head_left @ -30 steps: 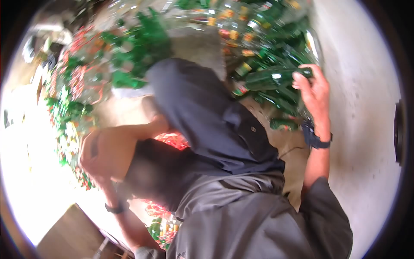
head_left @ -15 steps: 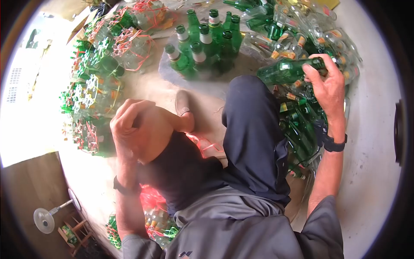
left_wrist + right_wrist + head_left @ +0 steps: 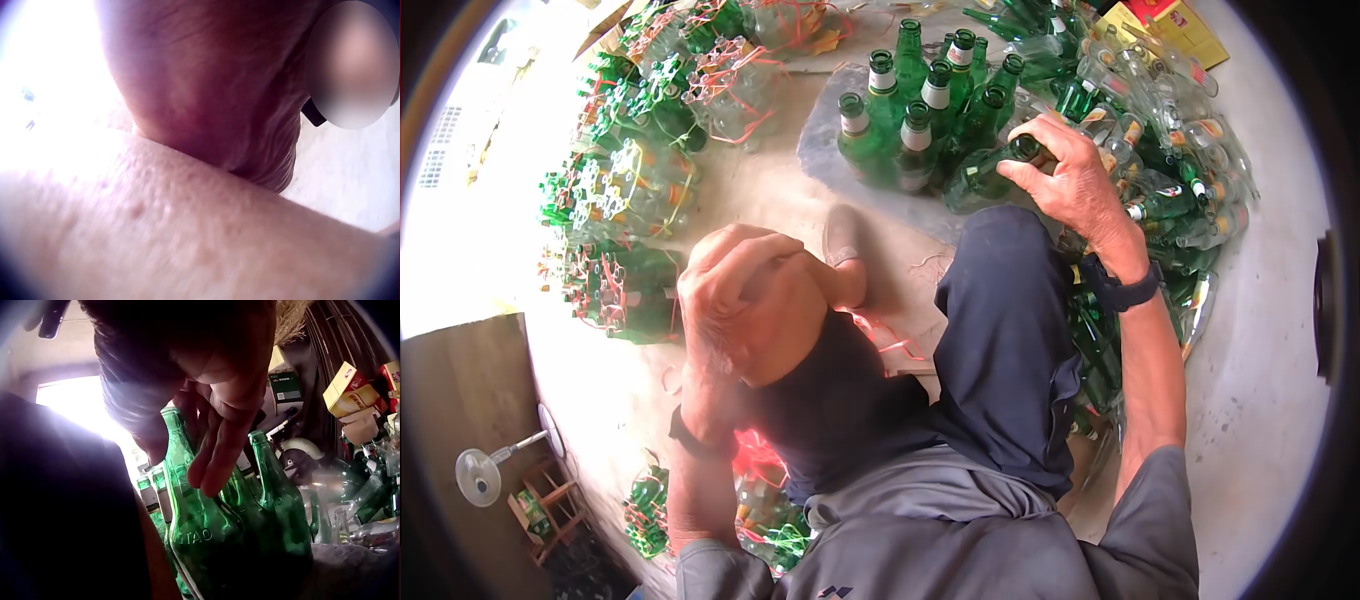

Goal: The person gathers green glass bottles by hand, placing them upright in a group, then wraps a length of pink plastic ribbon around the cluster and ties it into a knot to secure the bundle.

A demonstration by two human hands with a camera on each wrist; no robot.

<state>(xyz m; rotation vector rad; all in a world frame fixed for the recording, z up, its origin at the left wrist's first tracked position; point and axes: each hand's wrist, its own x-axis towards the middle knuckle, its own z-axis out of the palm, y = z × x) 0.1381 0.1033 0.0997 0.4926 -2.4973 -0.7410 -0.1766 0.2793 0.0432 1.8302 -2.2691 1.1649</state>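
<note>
We're moving the green glass bottle point(image 3: 978, 183) from the bottle pile point(image 3: 1166, 203) to the upright cluster point(image 3: 936, 95), right hand point(image 3: 1082, 185) pinching its neck, mouth up, long axis leaning rightward.

Pale wall point(image 3: 1250, 420) right, fan point(image 3: 478, 477) lower left, bright opening point(image 3: 460, 250), possibly a doorway.

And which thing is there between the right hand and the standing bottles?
A green bottle, which the right hand grips near the mouth; the head view shows it beside the standing bottles.
</note>
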